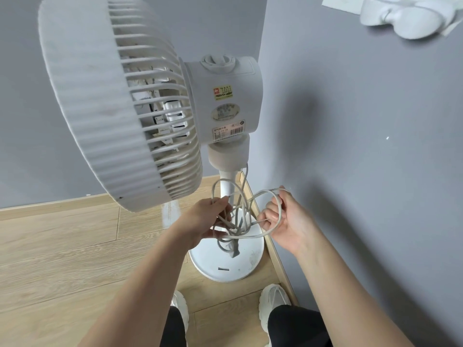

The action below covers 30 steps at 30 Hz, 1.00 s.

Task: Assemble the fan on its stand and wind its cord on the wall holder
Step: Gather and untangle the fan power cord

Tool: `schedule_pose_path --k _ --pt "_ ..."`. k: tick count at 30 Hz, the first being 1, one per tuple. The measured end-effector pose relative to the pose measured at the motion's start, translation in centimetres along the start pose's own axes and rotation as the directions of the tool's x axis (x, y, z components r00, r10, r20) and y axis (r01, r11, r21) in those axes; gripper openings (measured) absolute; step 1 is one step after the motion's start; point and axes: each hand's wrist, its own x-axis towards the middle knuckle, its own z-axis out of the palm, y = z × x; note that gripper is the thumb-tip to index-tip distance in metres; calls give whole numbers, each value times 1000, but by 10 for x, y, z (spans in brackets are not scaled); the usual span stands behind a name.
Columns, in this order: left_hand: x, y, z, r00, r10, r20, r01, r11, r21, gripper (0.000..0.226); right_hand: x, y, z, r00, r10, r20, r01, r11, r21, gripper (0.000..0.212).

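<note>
Here the white fan (120, 103) sits mounted on its stand (229, 184) at the left, in the room's corner. Near the pole, the left hand (208, 219) grips a bunch of tangled power cord (243, 237) loops, fingers curled round them. What may be the plug dangles, blurred, above the round base (225, 264). Just right, the right hand (283, 219) clasps one wide loop. The white wall holder (400, 18) sits far right, well apart.

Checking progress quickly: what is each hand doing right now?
Left hand: closed, holding loops of the cord.
Right hand: closed, holding another cord loop.
</note>
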Motion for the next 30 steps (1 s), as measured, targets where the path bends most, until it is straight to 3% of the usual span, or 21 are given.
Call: schedule_pose_path --k 5,8,11,14,17,19,21,23,27,30 --pt "-1 -1 1 995 1 100 -5 999 43 28 6 3 -4 994 -72 76 54 973 224 53" --pt "-1 -3 4 977 44 208 -52 998 29 12 5 3 -5 991 -121 56 96 939 331 56" --pt "1 -4 7 973 88 211 -108 991 82 15 4 4 -4 982 -187 21 163 904 396 42" --pt "2 -5 9 974 137 179 -180 951 252 20 1 3 -2 968 -249 -32 244 904 350 36" --pt "2 -6 9 983 133 124 -155 969 190 14 0 2 5 918 -384 -95 387 922 11 44" --pt "2 -6 8 988 100 114 -110 990 85 19 -1 2 8 833 -552 -34 512 793 -329 40" --pt "1 -7 4 991 61 119 -66 997 39 18 1 1 6 775 -624 97 570 625 -534 39" --pt "-1 -6 1 993 21 113 -24 999 29 16 0 -1 2 749 -630 205 586 485 -650 36" --pt "-1 -3 3 997 22 71 -23 1000 14 11 -9 -4 0 662 -591 461 577 8 -817 37" --pt "2 -2 2 1000 7 0 -7 998 -57 12 -11 -5 -2 657 -543 523 566 -104 -818 44"
